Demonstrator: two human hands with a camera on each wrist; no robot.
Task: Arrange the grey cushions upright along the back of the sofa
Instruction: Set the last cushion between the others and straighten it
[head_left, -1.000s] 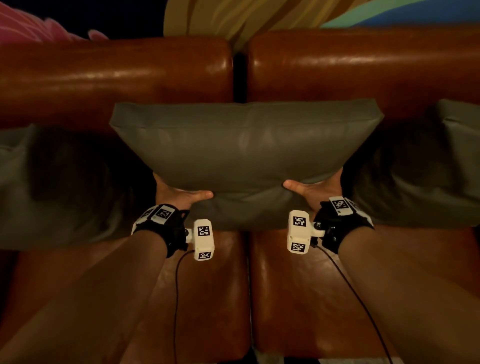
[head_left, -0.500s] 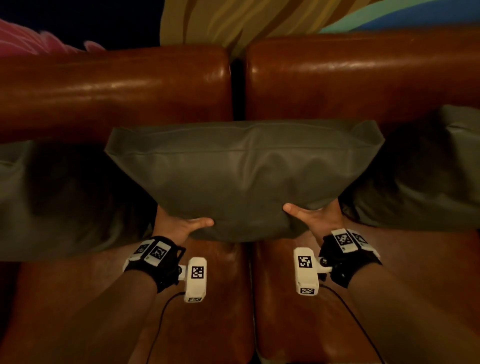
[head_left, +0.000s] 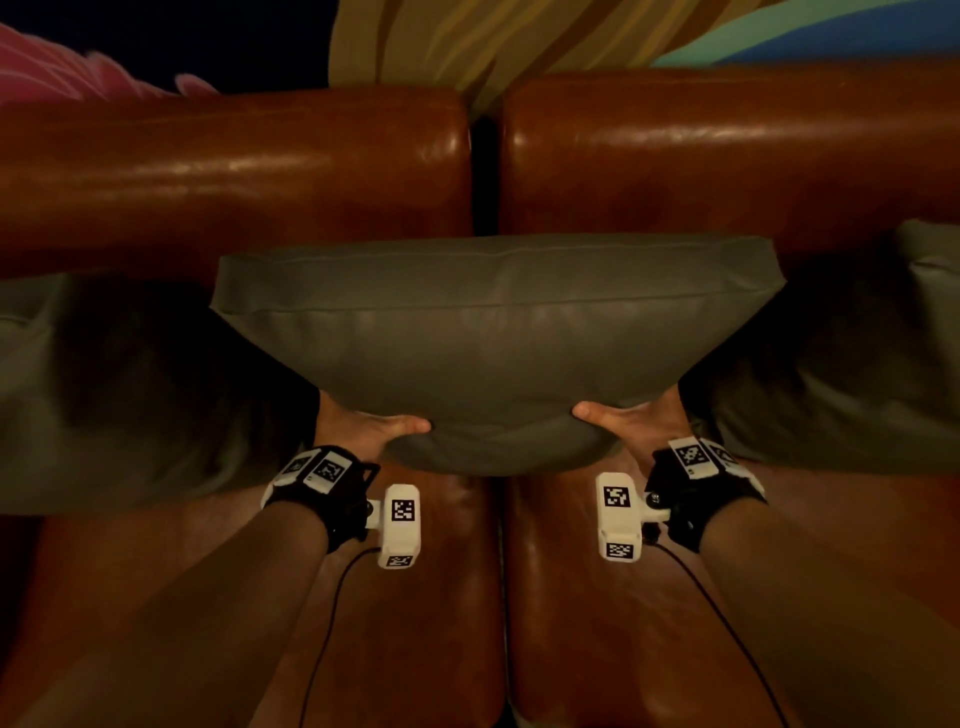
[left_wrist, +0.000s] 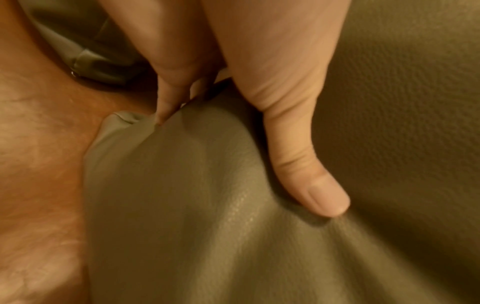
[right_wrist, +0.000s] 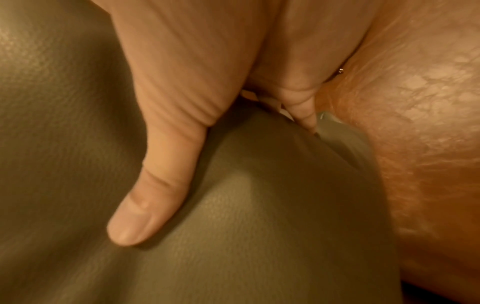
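A grey leather cushion (head_left: 493, 343) stands upright in the middle of the brown sofa, its lower edge near the seat (head_left: 415, 623) and its top against the backrest (head_left: 234, 171). My left hand (head_left: 363, 428) grips its lower left corner, thumb on the front face (left_wrist: 306, 164), fingers tucked behind. My right hand (head_left: 631, 423) grips the lower right corner the same way, its thumb (right_wrist: 161, 185) pressed into the grey leather (right_wrist: 259, 226). Two more grey cushions lean on the backrest, one at the left (head_left: 104, 395) and one at the right (head_left: 857, 364).
The sofa has two shiny brown back pads split by a dark gap (head_left: 485, 171) and two seat pads with a seam in the middle. A colourful painted wall (head_left: 519, 36) rises behind. Thin cables run from the wrist cameras.
Both hands have brought the middle cushion down toward the seat, so more of the backrest shows above it. The side cushions have not moved.
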